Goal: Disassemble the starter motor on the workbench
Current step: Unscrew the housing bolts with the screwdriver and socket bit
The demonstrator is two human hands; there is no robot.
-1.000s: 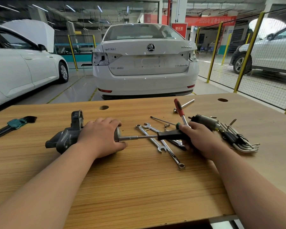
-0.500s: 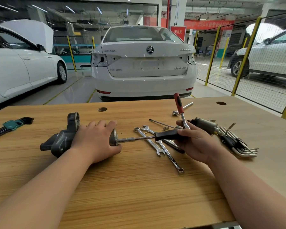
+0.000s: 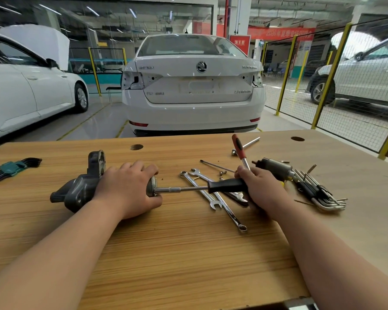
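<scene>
The dark grey starter motor (image 3: 81,186) lies on its side on the wooden workbench (image 3: 177,253), nose pointing left. My left hand (image 3: 128,189) presses down over its body and hides the middle part; its round end cap (image 3: 151,186) shows at the fingertips. My right hand (image 3: 260,189) grips the black handle of a nut driver (image 3: 224,186), whose steel shaft runs left into the end cap. A red-handled ratchet (image 3: 239,148) stands up behind my right hand, also held in its fingers.
Combination wrenches (image 3: 213,198) lie crossed under the driver. A grey solenoid cylinder (image 3: 276,167) and a set of hex keys (image 3: 318,193) lie to the right. Another hex key set in a teal holder (image 3: 11,167) lies far left. Loose screws (image 3: 222,172) and a thin screwdriver (image 3: 217,166) lie behind.
The driver stays seated on the end cap while my right hand shifts slightly on the handle. The motor and left hand hold still; the view has moved a little.
</scene>
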